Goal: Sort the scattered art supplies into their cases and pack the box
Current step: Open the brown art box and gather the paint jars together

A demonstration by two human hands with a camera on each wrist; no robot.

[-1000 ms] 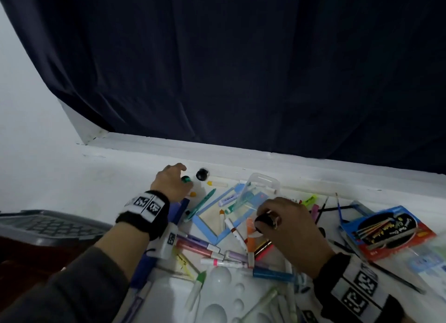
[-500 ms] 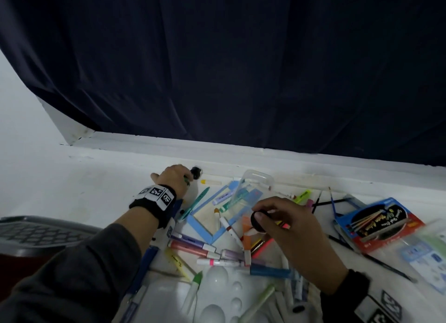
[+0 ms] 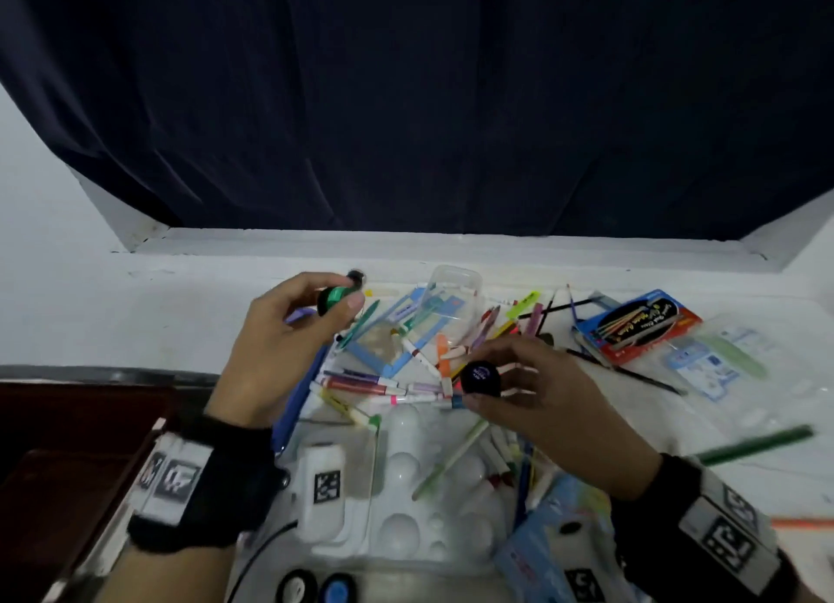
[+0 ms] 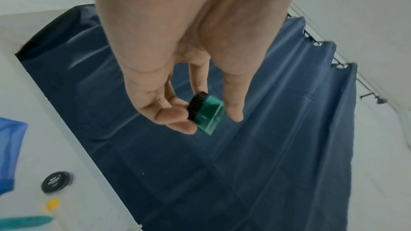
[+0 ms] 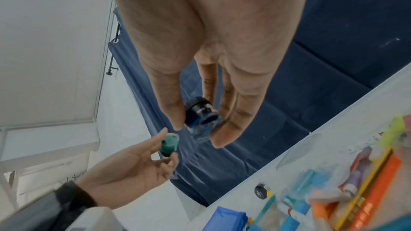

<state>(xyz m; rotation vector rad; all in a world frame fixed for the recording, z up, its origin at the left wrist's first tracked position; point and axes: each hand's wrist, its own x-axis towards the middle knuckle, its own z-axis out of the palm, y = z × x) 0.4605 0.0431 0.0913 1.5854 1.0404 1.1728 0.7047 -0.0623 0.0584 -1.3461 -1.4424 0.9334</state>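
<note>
Left hand [image 3: 275, 345] pinching green paint pot [image 4: 205, 114] between thumb and fingers, lifting above table [image 3: 135, 309]. Right hand [image 3: 541, 404] gripping dark blue paint pot [image 3: 480, 378] over scattered markers [image 3: 374, 383]. Third black-lidded pot [image 4: 56, 181] sitting on table by curtain [image 3: 406, 106].

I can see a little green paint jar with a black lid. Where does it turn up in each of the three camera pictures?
Head view: green paint jar upper left of centre, pinched in the left hand.
Left wrist view: jar mid-picture, between the fingertips.
Right wrist view: jar lower left of centre, in the left hand.
Shared landmark: the dark blue curtain behind.
</note>
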